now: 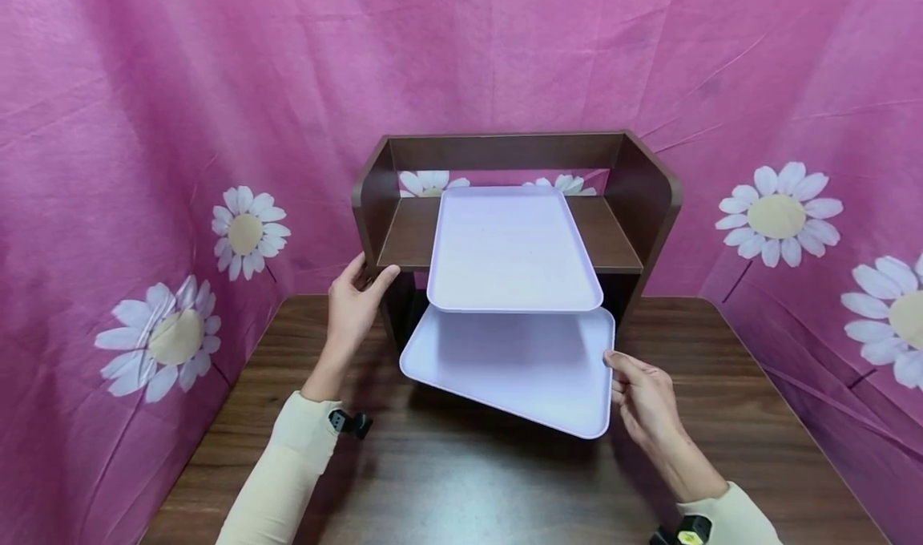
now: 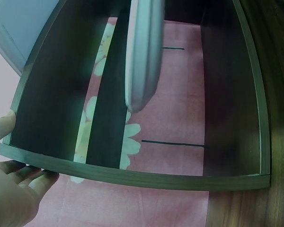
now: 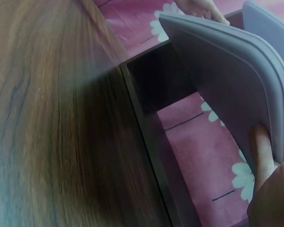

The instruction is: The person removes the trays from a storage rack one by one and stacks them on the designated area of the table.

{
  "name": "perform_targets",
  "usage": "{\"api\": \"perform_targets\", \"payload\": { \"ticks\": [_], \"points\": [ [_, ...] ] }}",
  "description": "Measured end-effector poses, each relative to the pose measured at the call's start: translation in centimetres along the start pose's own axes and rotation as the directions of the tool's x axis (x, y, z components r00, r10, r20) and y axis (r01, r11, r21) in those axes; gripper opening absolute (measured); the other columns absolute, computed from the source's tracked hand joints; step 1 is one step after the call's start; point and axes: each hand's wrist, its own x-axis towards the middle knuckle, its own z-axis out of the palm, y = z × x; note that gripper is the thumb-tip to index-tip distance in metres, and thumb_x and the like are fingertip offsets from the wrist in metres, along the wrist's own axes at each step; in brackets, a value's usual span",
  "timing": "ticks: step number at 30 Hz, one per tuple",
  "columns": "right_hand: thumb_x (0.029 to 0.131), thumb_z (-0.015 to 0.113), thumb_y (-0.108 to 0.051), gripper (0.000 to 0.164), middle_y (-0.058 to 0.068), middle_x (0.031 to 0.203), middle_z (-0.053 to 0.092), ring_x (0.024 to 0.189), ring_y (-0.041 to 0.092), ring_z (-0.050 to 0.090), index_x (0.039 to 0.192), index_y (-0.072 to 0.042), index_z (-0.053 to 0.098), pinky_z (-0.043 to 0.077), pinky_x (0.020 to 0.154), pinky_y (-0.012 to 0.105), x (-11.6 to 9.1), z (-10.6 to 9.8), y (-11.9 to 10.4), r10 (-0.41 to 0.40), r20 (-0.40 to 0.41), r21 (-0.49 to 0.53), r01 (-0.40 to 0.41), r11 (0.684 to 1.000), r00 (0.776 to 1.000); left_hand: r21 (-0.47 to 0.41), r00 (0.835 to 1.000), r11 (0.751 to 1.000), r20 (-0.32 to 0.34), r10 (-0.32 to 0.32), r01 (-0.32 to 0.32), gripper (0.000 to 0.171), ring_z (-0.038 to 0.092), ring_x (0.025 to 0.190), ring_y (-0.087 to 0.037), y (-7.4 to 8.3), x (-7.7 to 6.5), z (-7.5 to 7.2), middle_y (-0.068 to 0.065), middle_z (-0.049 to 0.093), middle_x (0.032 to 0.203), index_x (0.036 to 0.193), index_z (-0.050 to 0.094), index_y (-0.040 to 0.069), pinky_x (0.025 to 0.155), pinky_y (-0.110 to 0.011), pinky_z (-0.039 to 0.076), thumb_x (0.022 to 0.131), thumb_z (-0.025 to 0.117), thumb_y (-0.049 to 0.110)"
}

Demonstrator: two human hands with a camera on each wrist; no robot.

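Note:
A dark brown two-level desk shelf (image 1: 409, 236) stands at the back of the table. My left hand (image 1: 349, 308) grips its left side panel at the middle board's front corner, the thumb on the front and the fingers outside. One pale lilac tray (image 1: 513, 248) lies on the middle board and juts out past its front edge. Below it, my right hand (image 1: 645, 397) pinches the right edge of a second lilac tray (image 1: 519, 385), which is turned askew and partly inside the lower opening. In the right wrist view this held tray (image 3: 217, 66) is off the table, its edge ridged.
The wood-grain table (image 1: 447, 489) spreads out in front of the shelf. Pink cloth (image 1: 505, 48) with white daisies hangs behind and at both sides. It also shows through the shelf's open back.

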Motion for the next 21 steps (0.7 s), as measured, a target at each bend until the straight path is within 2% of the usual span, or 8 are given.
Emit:
{"api": "perform_targets", "payload": {
  "ticks": [3, 9, 16, 21],
  "points": [
    [0.108, 0.056, -0.001, 0.039, -0.009, 0.062, 0.052, 0.057, 0.004, 0.036, 0.078, -0.013, 0.077, 0.031, 0.046, 0.013, 0.1, -0.5, -0.2, -0.003, 0.017, -0.031, 0.004, 1.000, 1.000, -0.008, 1.000, 1.000, -0.001, 0.005, -0.005, 0.052, 0.069, 0.126, -0.023, 0.0, 0.1, 0.0, -0.017, 0.073, 0.135, 0.143, 0.067, 0.008, 0.106, -0.030, 0.059, 0.095, 0.084, 0.022],
    [0.107, 0.057, -0.002, 0.039, -0.011, 0.064, 0.049, 0.059, 0.004, 0.035, 0.079, -0.017, 0.080, 0.021, 0.052, 0.019, -0.2, -1.1, -0.6, 0.006, 0.016, -0.082, -0.005, 0.997, 1.000, -0.020, 1.000, 1.000, 0.007, 0.006, -0.006, 0.053, 0.068, 0.126, -0.022, 0.1, 0.1, 0.1, -0.017, 0.073, 0.135, 0.143, 0.067, 0.008, 0.105, -0.026, 0.059, 0.095, 0.084, 0.022],
    [0.106, 0.061, -0.005, 0.036, -0.012, 0.065, 0.051, 0.059, 0.001, 0.043, 0.080, -0.019, 0.081, 0.035, 0.047, 0.013, -0.7, -1.8, -1.0, 0.021, 0.002, -0.122, -0.020, 0.992, 1.000, -0.004, 1.000, 1.000, 0.004, 0.010, -0.010, 0.053, 0.069, 0.125, -0.023, 0.1, 0.0, 0.0, -0.018, 0.073, 0.134, 0.142, 0.067, 0.008, 0.107, -0.032, 0.059, 0.094, 0.085, 0.022],
    [0.107, 0.060, -0.005, 0.038, -0.011, 0.064, 0.052, 0.057, 0.001, 0.044, 0.078, -0.016, 0.080, 0.029, 0.048, 0.016, -1.1, -2.4, -1.0, 0.015, 0.022, -0.118, -0.013, 0.993, 1.000, 0.009, 1.000, 1.000, 0.006, 0.000, -0.001, 0.053, 0.069, 0.126, -0.023, 0.1, -0.1, -0.1, -0.017, 0.073, 0.135, 0.143, 0.068, 0.008, 0.109, -0.038, 0.058, 0.095, 0.084, 0.023]
  ]
}}
